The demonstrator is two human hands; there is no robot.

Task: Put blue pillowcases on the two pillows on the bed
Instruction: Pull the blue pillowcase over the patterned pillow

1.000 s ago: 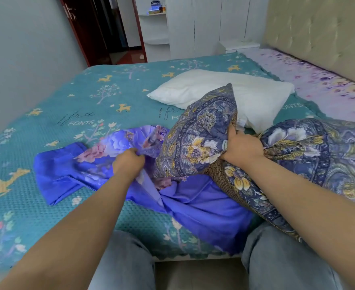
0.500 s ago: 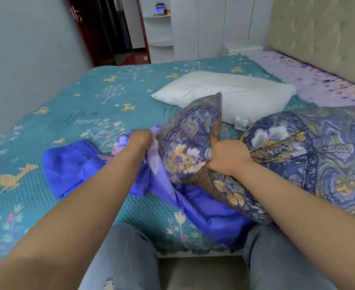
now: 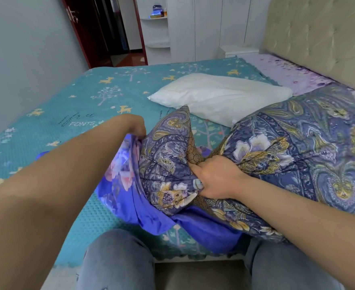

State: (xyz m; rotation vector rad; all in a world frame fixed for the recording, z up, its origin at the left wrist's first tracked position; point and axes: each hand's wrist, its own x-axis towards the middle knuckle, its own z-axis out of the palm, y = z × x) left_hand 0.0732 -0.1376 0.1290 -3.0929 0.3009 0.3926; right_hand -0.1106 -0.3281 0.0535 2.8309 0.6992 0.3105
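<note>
A pillow with a dark blue and gold paisley cover (image 3: 298, 147) lies across the near right of the bed. My right hand (image 3: 216, 176) squeezes its left end into a bunch. My left hand (image 3: 134, 126) grips the edge of a bright blue flowered pillowcase (image 3: 130, 185) and holds it against that bunched end. The rest of the pillowcase lies crumpled on the bed beneath the pillow and hangs over the near edge. A bare white pillow (image 3: 220, 97) rests flat further back on the bed.
The bed has a teal spread with deer and trees (image 3: 78, 105) and a purple flowered sheet (image 3: 293, 72) by the beige padded headboard (image 3: 323, 38). A grey wall stands at the left, with a dark red door (image 3: 84, 32) and white wardrobe (image 3: 203, 26) beyond. My knees in jeans touch the bed's near edge.
My left hand has lifted the blue pillowcase's edge up and right against the patterned pillow's end. My right hand has pulled the bunched end down and left, closer to me.
</note>
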